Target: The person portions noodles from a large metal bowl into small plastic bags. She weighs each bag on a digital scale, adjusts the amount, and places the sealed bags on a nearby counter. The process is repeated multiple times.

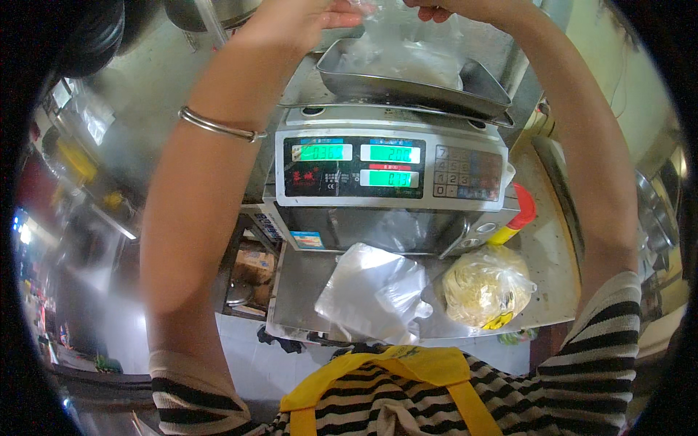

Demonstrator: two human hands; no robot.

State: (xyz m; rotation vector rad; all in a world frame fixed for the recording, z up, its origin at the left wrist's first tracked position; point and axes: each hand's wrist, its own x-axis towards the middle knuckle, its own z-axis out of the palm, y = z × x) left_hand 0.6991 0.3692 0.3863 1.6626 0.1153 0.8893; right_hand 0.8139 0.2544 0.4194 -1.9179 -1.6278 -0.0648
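At the top edge of the view my left hand (pixel 341 15) and my right hand (pixel 440 10) grip the upper part of a clear plastic bag (pixel 401 32), one on each side. Both hands are partly cut off by the frame. The bag's lower part, with whitish contents that are hard to make out, rests in a metal tray (pixel 392 88). That tray sits on the platform of an electronic price scale (pixel 354 117), whose green displays are lit. A silver bangle (pixel 218 126) circles my left forearm.
Nearer me, a stack of flat clear plastic bags (pixel 373 291) lies on a metal surface, with a knotted bag of pale yellow noodle-like food (pixel 485 286) to its right. A red-and-yellow container (pixel 521 210) stands beside the scale. Metal bowls (pixel 657 212) are at far right.
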